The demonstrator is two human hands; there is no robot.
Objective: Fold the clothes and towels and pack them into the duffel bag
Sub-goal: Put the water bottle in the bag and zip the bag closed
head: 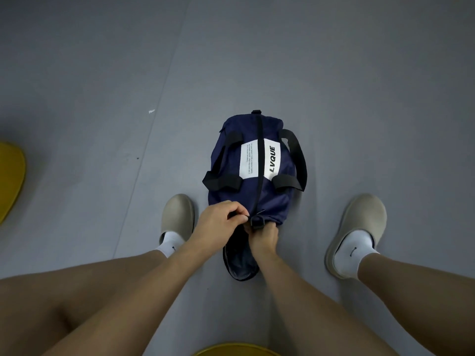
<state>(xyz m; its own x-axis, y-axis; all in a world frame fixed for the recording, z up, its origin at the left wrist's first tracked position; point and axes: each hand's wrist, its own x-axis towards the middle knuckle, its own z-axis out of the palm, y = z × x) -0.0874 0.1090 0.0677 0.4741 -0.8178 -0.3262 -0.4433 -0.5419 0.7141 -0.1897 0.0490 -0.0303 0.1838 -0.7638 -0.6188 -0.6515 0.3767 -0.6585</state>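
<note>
A navy duffel bag (257,160) with a white label and black handles lies on the grey floor between my feet, its top zip running away from me. My left hand (221,222) pinches the zip pull at the bag's near end. My right hand (264,237) grips the near end of the bag by its black strap buckle. The near end flap (240,265) lies open on the floor below my hands. No clothes or towels are in view.
My two feet in beige clogs (178,217) (357,235) stand on either side of the bag. A yellow seat edge (11,178) shows at the left, another yellow edge (234,350) at the bottom. Grey floor stretches beyond the bag.
</note>
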